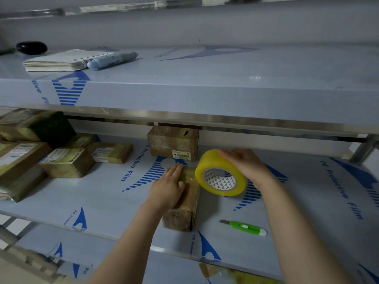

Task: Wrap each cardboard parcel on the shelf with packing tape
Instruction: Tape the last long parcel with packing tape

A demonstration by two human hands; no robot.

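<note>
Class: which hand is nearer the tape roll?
Right. The right hand grips the tape roll from above; the left hand presses flat on the parcel, left of it.

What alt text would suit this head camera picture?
A left hand presses flat on a cardboard parcel on a shelf, while the right hand holds a yellow tape roll beside it. A green cutter lies nearby; more parcels sit to the left.

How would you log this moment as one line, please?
left hand: pressing flat on parcel | right hand: gripping tape roll beside parcel | cutter: lying untouched on shelf
</note>
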